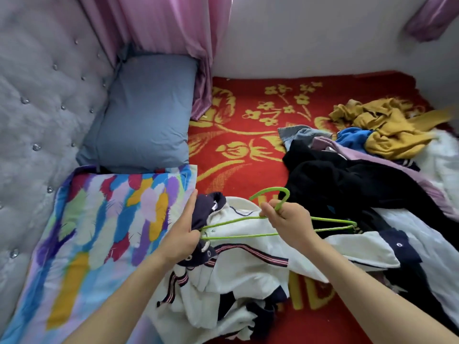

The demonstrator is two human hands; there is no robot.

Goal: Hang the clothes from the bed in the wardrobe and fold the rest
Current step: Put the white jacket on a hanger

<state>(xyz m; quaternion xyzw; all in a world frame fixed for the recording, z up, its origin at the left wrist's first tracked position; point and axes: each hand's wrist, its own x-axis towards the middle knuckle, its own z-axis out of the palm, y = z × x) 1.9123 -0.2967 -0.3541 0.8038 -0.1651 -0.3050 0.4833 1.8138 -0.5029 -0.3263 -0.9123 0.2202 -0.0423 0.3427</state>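
A white jacket (238, 269) with navy collar and striped trim lies crumpled on the bed in front of me. My right hand (289, 222) grips a green wire hanger (323, 220) at the base of its hook, holding it flat above the jacket. My left hand (182, 233) pinches the jacket's navy collar by the hanger's left tip, the index finger stretched out straight. A heap of clothes lies to the right: black garments (347, 180), a mustard one (387, 130), a blue one (352, 137), a lilac one and white fabric (444, 167).
The bed carries a red blanket (248, 135) with yellow flowers. A colourful feather-print pillow (104, 224) and a blue-grey pillow (146, 112) lie at the left against a grey tufted headboard (42, 95). A pink curtain (178, 33) hangs behind, beside a white wall.
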